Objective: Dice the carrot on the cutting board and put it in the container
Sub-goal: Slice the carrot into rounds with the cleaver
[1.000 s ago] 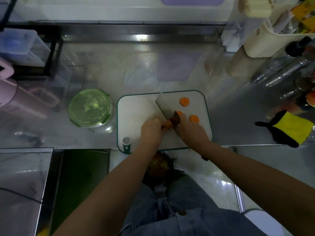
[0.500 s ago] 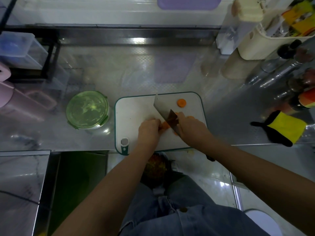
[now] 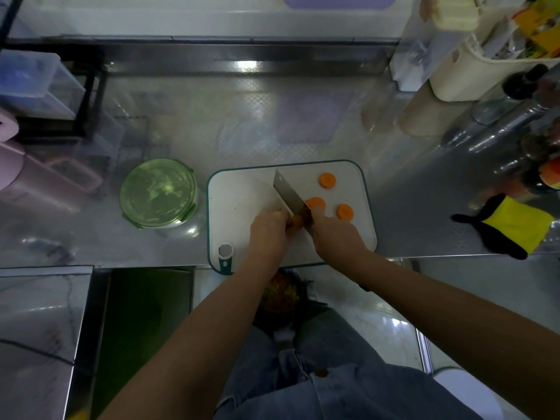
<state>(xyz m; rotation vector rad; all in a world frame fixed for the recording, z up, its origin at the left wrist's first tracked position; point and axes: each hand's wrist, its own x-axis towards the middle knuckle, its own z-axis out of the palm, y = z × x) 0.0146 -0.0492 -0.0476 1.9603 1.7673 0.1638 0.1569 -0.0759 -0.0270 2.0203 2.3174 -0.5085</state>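
Left hand (image 3: 268, 230) is curled around the carrot (image 3: 295, 221) stub on the cutting board (image 3: 239, 204), right hand (image 3: 336, 237) wrapped on the knife (image 3: 289, 195) right against it. Three slices lie on the board's right side, and the lidded green container (image 3: 157, 194) sits just left on the table (image 3: 212, 131).

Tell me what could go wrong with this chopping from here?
The left hand holds a short orange carrot stub right beside the wide steel knife held by the right hand; a slip could nick fingers.
The round orange carrot slices lie loose near the right edge of the white cutting board and might roll off.
The round green-lidded container is closed, delaying the transfer.
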